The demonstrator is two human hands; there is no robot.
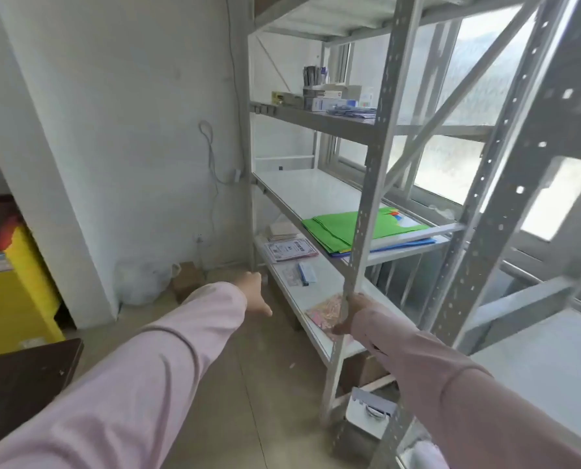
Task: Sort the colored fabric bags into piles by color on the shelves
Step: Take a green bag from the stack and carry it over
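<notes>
A grey shelf rack (360,231) holds green fabric bags (346,228) lying flat, long axis running across its depth. Left hand (253,292) hangs empty, fingers loosely extended; right hand (353,313) fingers unclear.

I count two hands: my left hand (253,292) and my right hand (353,313). One grey shelf rack (370,184) stands before me with four shelves showing. On its middle shelf lies one pile of green bags (336,228) over one blue bag (414,243). The low shelf bears one pink patterned packet (323,313) and one certificate sheet (291,249). One yellow cabinet (11,286).
</notes>
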